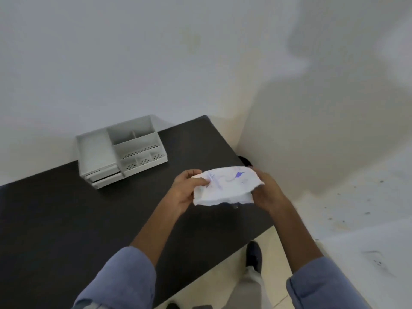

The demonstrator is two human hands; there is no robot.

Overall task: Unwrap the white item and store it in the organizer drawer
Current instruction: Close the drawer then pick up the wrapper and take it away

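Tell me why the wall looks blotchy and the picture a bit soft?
Head view: a big soft shadow falls across the right wall, likely the person's own; the whole frame is slightly blurred, so the purple print on the white wrapped item cannot be read; the wide lens bends the dark table edges; no strong glare.

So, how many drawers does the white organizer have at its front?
2 drawers, stacked at the organizer's front left: upper drawer, lower drawer, both slightly pulled out. Others may be hidden.
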